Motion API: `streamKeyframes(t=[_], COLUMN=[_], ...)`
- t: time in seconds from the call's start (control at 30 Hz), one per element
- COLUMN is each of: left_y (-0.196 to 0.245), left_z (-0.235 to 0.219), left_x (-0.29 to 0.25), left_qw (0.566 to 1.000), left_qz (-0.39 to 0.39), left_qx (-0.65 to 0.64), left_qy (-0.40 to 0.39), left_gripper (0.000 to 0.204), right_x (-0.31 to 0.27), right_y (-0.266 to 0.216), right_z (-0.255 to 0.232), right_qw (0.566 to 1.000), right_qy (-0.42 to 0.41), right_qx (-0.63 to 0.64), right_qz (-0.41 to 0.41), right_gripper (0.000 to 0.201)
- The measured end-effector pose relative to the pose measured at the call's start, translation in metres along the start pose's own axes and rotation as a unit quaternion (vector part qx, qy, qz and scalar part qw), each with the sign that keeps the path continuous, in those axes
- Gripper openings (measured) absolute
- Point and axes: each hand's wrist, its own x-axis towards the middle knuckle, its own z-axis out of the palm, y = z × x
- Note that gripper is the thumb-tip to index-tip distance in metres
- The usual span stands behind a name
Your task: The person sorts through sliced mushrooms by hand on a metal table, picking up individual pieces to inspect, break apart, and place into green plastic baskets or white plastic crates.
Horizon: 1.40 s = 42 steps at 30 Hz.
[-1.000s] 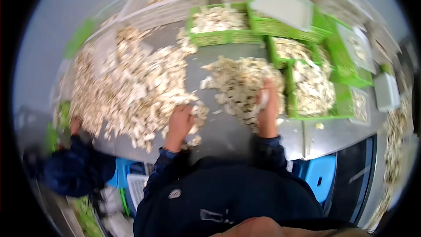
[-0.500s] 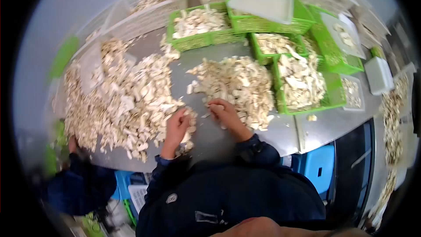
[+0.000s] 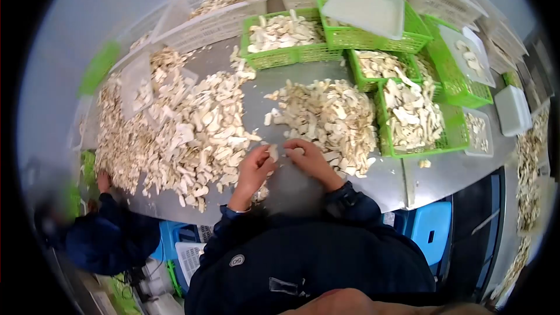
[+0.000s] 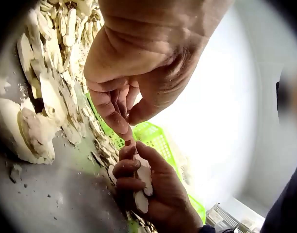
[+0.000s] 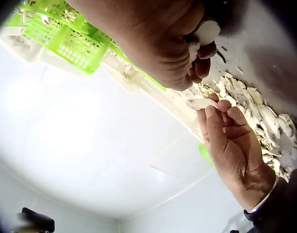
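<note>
In the head view both hands are close together over the steel table [image 3: 256,90], between two heaps of pale, dried-looking mushroom slices. My left hand [image 3: 255,169] is at the edge of the left heap [image 3: 198,122]; the right wrist view shows it pinching a pale mushroom slice [image 5: 202,103] between thumb and fingertips. My right hand [image 3: 306,157] is just in front of the right heap [image 3: 329,116]. Its fingers curl round a few mushroom slices [image 4: 142,184], seen in the left wrist view, with one slice end [image 5: 207,33] sticking out in the right wrist view.
Green baskets of slices stand at the back and right, the nearest basket [image 3: 458,125] beside the right heap. A white lid [image 3: 364,9] lies on one. White crates [image 3: 216,29] line the back. Another person's hand [image 3: 104,182] is at the far left. A blue stool [image 3: 431,230] stands below the table.
My right hand has come left from the right heap toward my left hand, now with slices in its fingers. My left hand has lifted from the left heap's edge toward it.
</note>
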Motion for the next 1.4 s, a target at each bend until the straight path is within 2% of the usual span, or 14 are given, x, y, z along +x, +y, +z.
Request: streamKeyframes(t=[0.07, 0.1, 0.27, 0.3, 0.43, 0.63, 0.7, 0.8, 0.9, 0.93, 1.0, 1.23, 1.3, 1.4], left_y=[-0.005, -0.005, -0.01, 0.0, -0.006, 0.003, -0.002, -0.016, -0.023, -0.024, -0.023, -0.013, -0.009, -0.004], left_z=[-0.002, -0.001, -0.002, 0.003, 0.003, 0.007, 0.01, 0.01, -0.004, -0.002, 0.004, 0.006, 0.006, 0.006], left_x=[-0.001, -0.002, -0.008, -0.011, -0.01, -0.009, -0.009, -0.006, -0.005, -0.005, -0.006, -0.007, -0.007, -0.009], left_qw=[1.0, 1.0, 0.997, 0.998, 0.998, 0.998, 0.995, 0.996, 0.994, 0.997, 0.998, 0.999, 0.999, 0.998], left_qz=[0.013, 0.021, 0.062, 0.046, 0.054, 0.038, 0.05, 0.064, 0.017, 0.024, 0.037, -0.015, -0.004, -0.037], left_qx=[0.024, 0.016, 0.046, 0.031, 0.019, -0.044, -0.085, -0.054, 0.089, 0.054, -0.014, -0.045, -0.038, -0.041], left_qy=[-0.012, -0.012, -0.021, -0.003, -0.018, -0.022, -0.004, 0.021, -0.057, -0.053, -0.045, -0.021, -0.025, -0.013], left_gripper=[0.041, 0.04, 0.041, 0.036, 0.03, 0.025, 0.024, 0.028, 0.039, 0.039, 0.039, 0.042, 0.045, 0.05], right_x=[-0.001, 0.003, -0.001, -0.001, -0.001, -0.005, -0.004, -0.003, -0.005, -0.007, -0.009, -0.007, -0.004, -0.003], right_y=[-0.003, 0.012, 0.008, 0.008, 0.01, 0.001, 0.003, 0.01, 0.008, 0.003, -0.008, 0.003, 0.009, 0.013], right_z=[0.002, 0.003, 0.011, 0.011, 0.009, 0.007, 0.009, 0.015, 0.017, 0.018, 0.02, 0.02, 0.019, 0.018], right_qw=[1.0, 0.999, 0.999, 0.998, 0.997, 0.995, 0.996, 0.995, 0.99, 0.984, 0.986, 0.987, 0.989, 0.99], right_qy=[-0.02, -0.029, -0.047, -0.053, -0.067, -0.088, -0.083, -0.063, -0.013, 0.007, 0.009, 0.001, -0.001, -0.005], right_qx=[0.009, 0.02, -0.013, -0.021, -0.027, 0.037, 0.03, 0.013, -0.091, -0.139, -0.131, -0.107, -0.099, -0.099], right_qz=[0.016, -0.023, -0.006, -0.005, -0.002, 0.004, -0.016, -0.072, -0.106, -0.11, -0.099, -0.123, -0.112, -0.102], right_gripper=[0.027, 0.027, 0.026, 0.026, 0.024, 0.021, 0.02, 0.018, 0.017, 0.016, 0.017, 0.02, 0.019, 0.019])
